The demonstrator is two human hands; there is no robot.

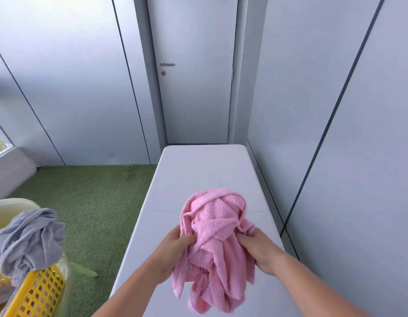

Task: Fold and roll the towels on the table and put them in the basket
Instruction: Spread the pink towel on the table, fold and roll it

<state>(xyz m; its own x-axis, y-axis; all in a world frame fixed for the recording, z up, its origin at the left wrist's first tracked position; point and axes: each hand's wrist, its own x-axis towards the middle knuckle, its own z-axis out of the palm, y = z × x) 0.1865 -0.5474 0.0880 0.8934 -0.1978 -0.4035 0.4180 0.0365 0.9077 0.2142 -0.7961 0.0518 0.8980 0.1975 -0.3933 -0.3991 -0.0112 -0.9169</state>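
- Since we start with the big things, what is biggest?
- Grey walls (72, 88) and one grey door (196, 88) at the back, and green floor (95, 213) on the left. Then one long white table (198, 175) runs straight away from the person.
- Where is the towel to fold?
- One pink towel (216, 243) is bunched in a lump over the near half of the table, right between the two hands. Its long way runs far to near: round top far away, loose ends hanging down close to the person. I cannot tell if the bottom touches the table.
- Any more towels?
- One grey towel (26, 239), all crumpled, hangs over the rim of one yellow basket (38, 294), low on the left, off the table and well apart from the pink one. So two towels, one basket.
- And the hands?
- Two. The left hand (173, 255) grips the lump's left side, its fingers (187, 239) curled into the cloth. The right hand (260, 250) grips the right side, pinching a fold. Both are just as near to it.
- What comes next, do you think?
- I think it must be opened flat first. The hands sit on its two sides, so pulling them apart sideways should spread it over the table. It is not folded or rolled yet.
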